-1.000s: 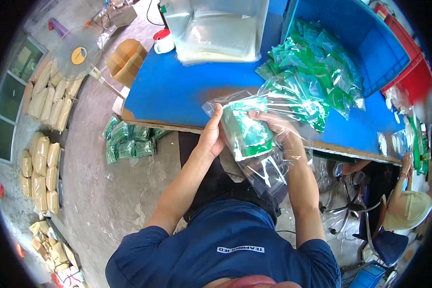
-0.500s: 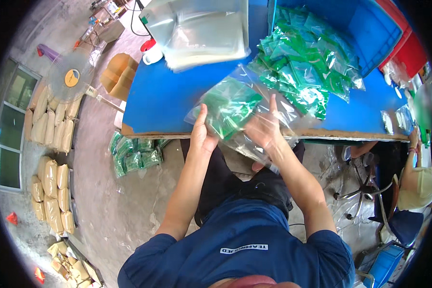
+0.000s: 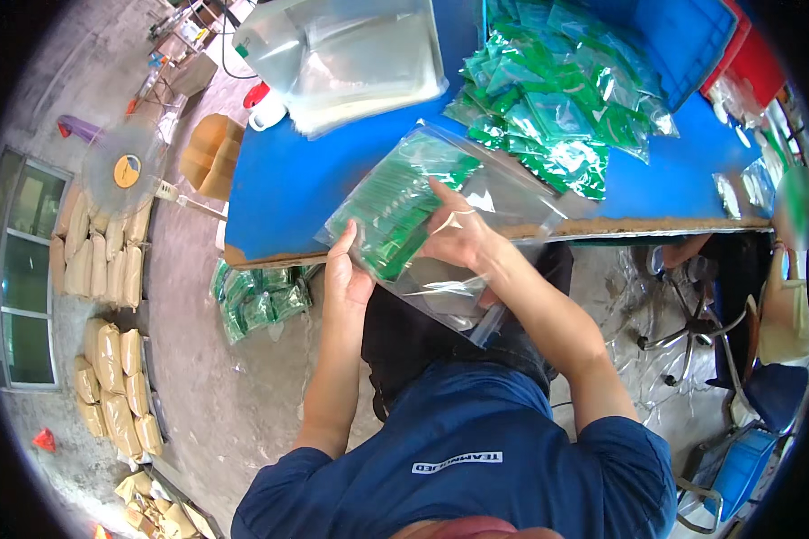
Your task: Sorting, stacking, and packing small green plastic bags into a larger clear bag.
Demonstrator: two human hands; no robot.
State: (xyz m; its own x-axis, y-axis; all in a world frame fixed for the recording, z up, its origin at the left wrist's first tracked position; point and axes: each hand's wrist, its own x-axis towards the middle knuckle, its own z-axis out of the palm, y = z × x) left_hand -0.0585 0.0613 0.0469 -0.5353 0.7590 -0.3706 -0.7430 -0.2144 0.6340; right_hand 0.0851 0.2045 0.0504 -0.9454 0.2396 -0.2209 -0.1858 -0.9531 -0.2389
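Packs [image 3: 395, 198] in bag [image 3: 508, 184], between left hand [image 3: 349, 280] and right hand [image 3: 459, 235], about equally near both, with long axis slanting forward-right from left hand, grasped, bag and all, at near end by left and along right side by right.

White mug [image 3: 269, 113], fan [image 3: 128, 171], sacks [image 3: 111, 361] — tan, piled

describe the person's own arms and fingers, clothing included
Short dark-blue sleeves leave both forearms bare. The left fingers and right fingers are ungloved, and no watch or bracelet shows. The matching shirt has a white printed strip across its chest.
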